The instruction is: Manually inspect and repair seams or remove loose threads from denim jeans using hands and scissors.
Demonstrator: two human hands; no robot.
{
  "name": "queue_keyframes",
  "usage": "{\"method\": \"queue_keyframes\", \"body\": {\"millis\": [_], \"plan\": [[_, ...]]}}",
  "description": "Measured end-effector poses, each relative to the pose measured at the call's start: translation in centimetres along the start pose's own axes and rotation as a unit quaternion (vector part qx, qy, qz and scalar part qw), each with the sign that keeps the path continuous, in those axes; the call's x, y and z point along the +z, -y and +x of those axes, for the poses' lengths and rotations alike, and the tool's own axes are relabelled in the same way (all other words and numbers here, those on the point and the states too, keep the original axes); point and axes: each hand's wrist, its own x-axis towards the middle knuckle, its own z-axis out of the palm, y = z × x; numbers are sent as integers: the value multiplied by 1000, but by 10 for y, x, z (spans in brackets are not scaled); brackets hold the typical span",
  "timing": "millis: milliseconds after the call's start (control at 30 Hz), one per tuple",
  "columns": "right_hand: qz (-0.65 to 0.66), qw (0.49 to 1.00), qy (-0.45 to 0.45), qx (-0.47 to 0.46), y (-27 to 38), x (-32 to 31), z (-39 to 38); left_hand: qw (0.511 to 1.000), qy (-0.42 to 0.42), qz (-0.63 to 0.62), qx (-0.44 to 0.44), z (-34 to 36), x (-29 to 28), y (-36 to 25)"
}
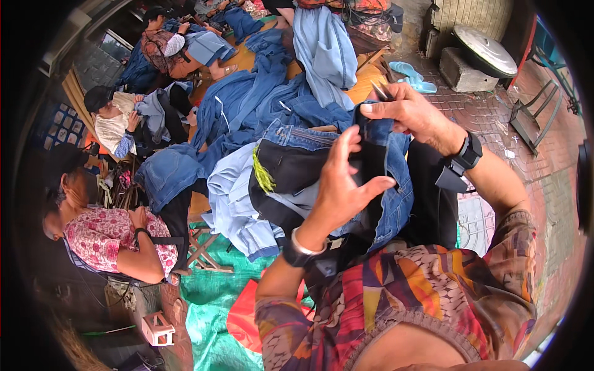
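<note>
A pair of dark-lined jeans lies across my lap, with its waistband raised. My right hand is closed, pinching the upper end of that waistband between thumb and fingers. The metal blades of small thread snips stick out above the same hand; their handle is hidden in the palm. My left hand is held over the jeans with thumb and fingers spread, gripping nothing. A bunch of yellow-green threads lies on black cloth left of it. Light blue denim is heaped beside my knees.
Blue denim garments are piled on a wooden surface ahead. A person in a floral top sits close on my left, with several others beyond. A folding stool stands on green sheeting. Blue slippers lie on the paving.
</note>
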Motion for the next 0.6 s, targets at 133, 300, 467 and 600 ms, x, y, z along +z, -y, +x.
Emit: {"method": "queue_keyframes", "body": {"millis": [133, 300, 467, 600], "plan": [[58, 995, 76, -31, -3, 8, -4, 963, -125, -238, -34, 3, 21, 36], [-42, 992, -104, -63, -45, -59, -9, 901, -137, -404, -81, -8, 5, 62], [-147, 959, -244, -8, -213, -180, -47, 895, -171, -377, -164, -6, -9, 86], [-234, 883, -335, 232, -370, -182, -110, 894, -221, -333, -201, -2, -28, 84]]}}
